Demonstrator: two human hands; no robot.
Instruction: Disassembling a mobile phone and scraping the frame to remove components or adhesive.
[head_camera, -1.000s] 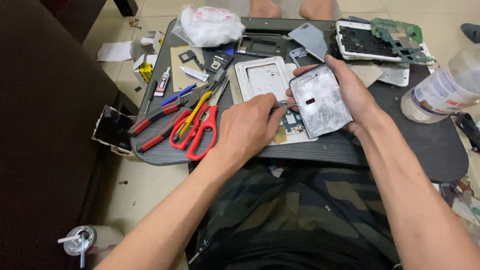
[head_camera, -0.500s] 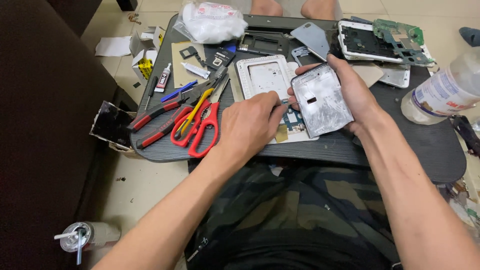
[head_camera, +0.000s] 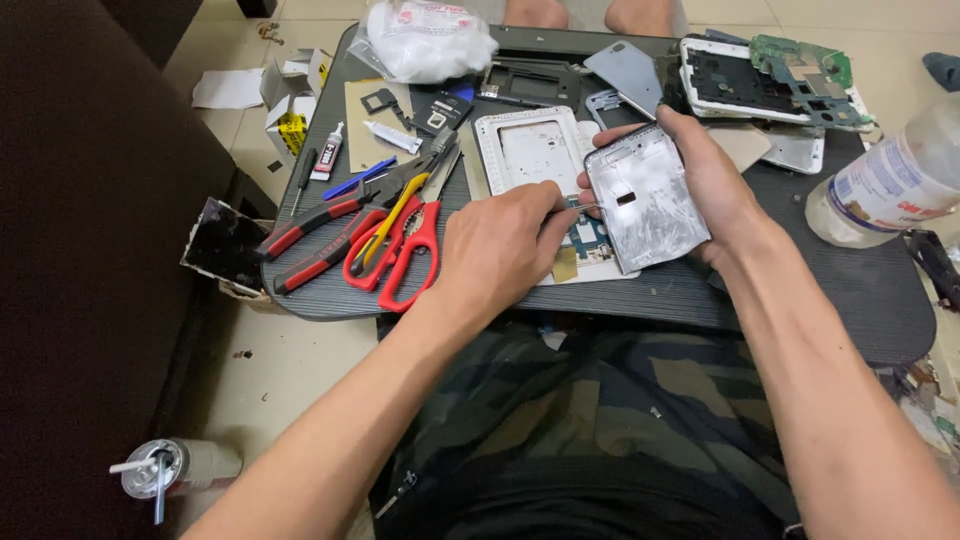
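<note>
Head view: my right hand (head_camera: 710, 185) closes around the edges of a thin silver phone frame (head_camera: 645, 200) held above the black tray's (head_camera: 800, 290) middle; my left hand (head_camera: 495, 250) pinches a slim metal tool (head_camera: 578, 209) against it. The frame looks light, stiff, bendable; edges grip best.

both forearms are bare to the elbow, with no sleeves, watch, rings or gloves on the left hand (head_camera: 495, 250) or the right hand (head_camera: 715, 185). the person wears camouflage trousers (head_camera: 590, 420) in dark green, olive and brown patches. two bare feet (head_camera: 590, 14) show at the top edge.
</note>
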